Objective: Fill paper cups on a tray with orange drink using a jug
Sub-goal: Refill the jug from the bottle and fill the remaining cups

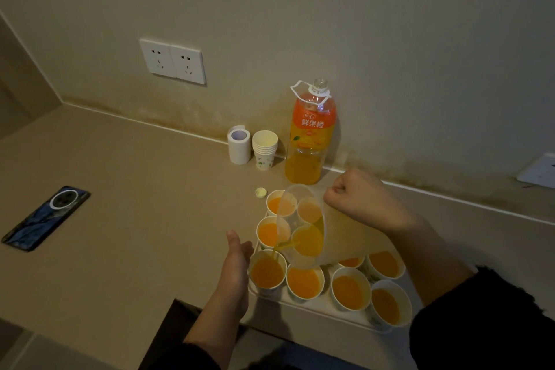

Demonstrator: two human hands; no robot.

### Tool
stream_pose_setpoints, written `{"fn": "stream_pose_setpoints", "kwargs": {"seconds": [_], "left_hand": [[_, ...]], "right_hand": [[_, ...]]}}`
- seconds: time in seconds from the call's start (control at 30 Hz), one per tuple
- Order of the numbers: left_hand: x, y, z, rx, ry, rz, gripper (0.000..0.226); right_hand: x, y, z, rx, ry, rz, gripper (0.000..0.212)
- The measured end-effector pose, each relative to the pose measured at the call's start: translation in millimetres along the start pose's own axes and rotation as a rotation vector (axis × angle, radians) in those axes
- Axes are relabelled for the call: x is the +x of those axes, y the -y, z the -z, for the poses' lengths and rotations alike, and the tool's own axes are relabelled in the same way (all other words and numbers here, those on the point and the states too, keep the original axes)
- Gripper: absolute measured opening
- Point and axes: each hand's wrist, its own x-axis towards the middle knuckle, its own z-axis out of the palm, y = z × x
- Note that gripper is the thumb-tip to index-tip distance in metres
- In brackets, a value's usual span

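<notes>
The jug (354, 237) is translucent, slightly frosted plastic. The paper cups (350, 291) look matt and stand in a smooth white plastic tray (315, 308). The table (135, 189) is matt and smooth. At twelve o'clock from the tray, the bottle (312, 135) is clear glossy plastic. At nine o'clock, the phone (45, 218) is glossy.

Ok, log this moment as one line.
pouring | right hand grips tilted jug | stream into front-left cup | left hand beside it

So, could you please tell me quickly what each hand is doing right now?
Left hand: open, beside the cup being filled.
Right hand: gripping the tilted jug.
</notes>
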Motion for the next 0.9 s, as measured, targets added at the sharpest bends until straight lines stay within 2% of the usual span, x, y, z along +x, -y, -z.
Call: {"fn": "stream_pose_setpoints", "kwargs": {"seconds": [0.53,0.9], "left_hand": [[-1,1,1,-0.018,-0.018,0.016,0.079],[-4,0,1,-0.018,0.016,0.038,0.082]], "right_hand": [[1,-2,0,0.023,0.014,-0.013,0.040],[3,9,-7,-0.106,0.052,0.015,0.044]]}}
